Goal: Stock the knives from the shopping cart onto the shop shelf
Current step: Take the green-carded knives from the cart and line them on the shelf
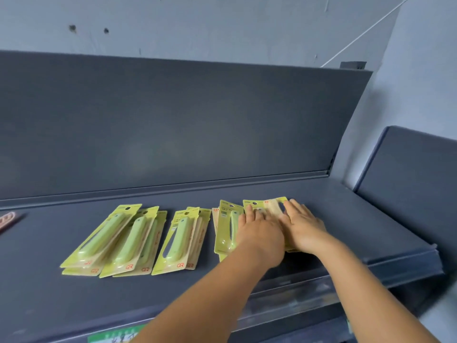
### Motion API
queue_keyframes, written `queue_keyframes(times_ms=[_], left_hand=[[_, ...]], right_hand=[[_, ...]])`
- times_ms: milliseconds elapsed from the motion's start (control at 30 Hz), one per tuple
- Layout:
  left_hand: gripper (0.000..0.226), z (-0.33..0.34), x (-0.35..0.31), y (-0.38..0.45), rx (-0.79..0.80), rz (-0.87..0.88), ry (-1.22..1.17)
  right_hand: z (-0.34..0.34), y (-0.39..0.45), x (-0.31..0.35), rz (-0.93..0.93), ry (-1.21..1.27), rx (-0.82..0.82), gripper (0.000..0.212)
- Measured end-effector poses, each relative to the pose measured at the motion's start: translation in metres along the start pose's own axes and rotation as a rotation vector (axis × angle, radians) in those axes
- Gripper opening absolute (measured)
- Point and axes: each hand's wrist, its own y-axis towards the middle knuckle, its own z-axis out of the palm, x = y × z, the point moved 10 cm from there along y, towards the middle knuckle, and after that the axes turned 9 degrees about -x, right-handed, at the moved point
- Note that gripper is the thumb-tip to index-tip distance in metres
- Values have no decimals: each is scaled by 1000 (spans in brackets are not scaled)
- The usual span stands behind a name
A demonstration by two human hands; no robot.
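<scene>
Several green knives in yellow-green card packs lie in small overlapping stacks on the dark grey shelf (346,219). One stack (106,241) lies at the left, another (181,240) in the middle, a third (226,229) right of it. My left hand (259,231) and my right hand (303,225) lie flat, fingers straight, side by side on the rightmost stack (268,204), covering most of it. The shopping cart is out of view.
The shelf's grey back panel (173,125) rises behind the packs. A pinkish item (10,219) lies at the far left edge. A clear price rail (296,293) with a green label (116,336) runs along the front lip. Another grey shelf (415,184) adjoins at the right.
</scene>
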Motion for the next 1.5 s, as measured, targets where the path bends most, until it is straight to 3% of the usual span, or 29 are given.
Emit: queue_keyframes(times_ms=[100,300,367,500,567,733,967,1267,1400,1500], left_hand=[[64,-25,6,-5,-178,39,-22],[45,-95,61,-44,-621,71,-164],[43,-110,94,-63,-753,31,-173],[36,-121,159,-98,-803,-49,-172],[36,-121,190,-114,-777,-110,-154],[41,-100,250,-132,-540,-189,-125],[42,-42,294,-136,-157,-193,-200],[56,-45,324,-146,-126,-270,-34],[55,-45,325,-145,-135,-233,-33],[50,-41,333,-145,-120,-226,-51]], right_hand=[[-23,-6,21,-37,30,-150,51],[-77,-48,99,-204,412,-559,41],[-81,-63,128,-268,477,-604,38],[-69,-84,189,-364,517,-549,34],[-56,-91,219,-402,508,-489,33],[-13,-106,283,-461,423,-287,35],[62,-115,315,-514,66,36,53],[66,-92,294,-397,-124,-7,48],[71,-115,335,-543,23,68,53],[86,-123,351,-588,47,140,42]])
